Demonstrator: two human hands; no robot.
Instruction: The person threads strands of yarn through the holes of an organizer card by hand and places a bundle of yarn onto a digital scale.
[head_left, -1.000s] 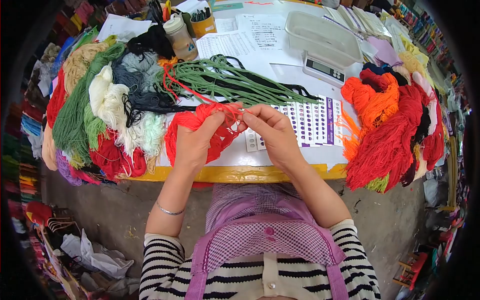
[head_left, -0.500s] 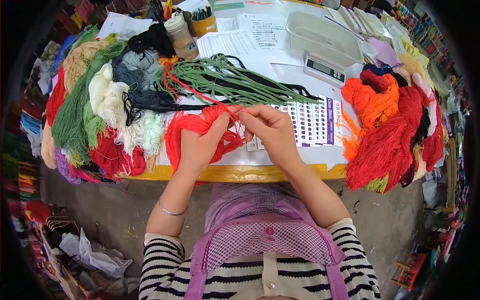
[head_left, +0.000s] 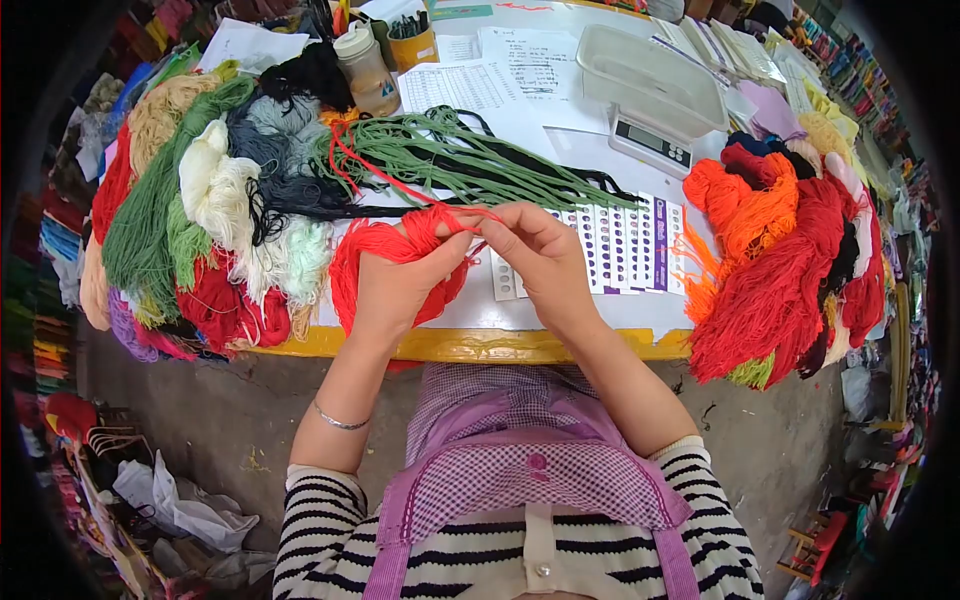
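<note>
- Head view: left hand (head_left: 396, 292) grips a bright red skein (head_left: 367, 248) over the front edge of a table (head_left: 480, 346);
- right hand (head_left: 548, 262), fingertips pinched narrow, meets it at the skein's upper strands;
- green cords (head_left: 470, 165) lie beyond; dotted cards (head_left: 612, 250) rest beside the right hand.

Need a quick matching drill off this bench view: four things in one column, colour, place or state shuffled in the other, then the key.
1. Red yarn skein
2. Bracelet
3. Digital scale
4. Pen holder

A. White, with a grey display
B. Yellow-orange, pens standing in it
C. Held in the left hand
D. Silver, round the left forearm

Pairs: 1-C, 2-D, 3-A, 4-B
</note>
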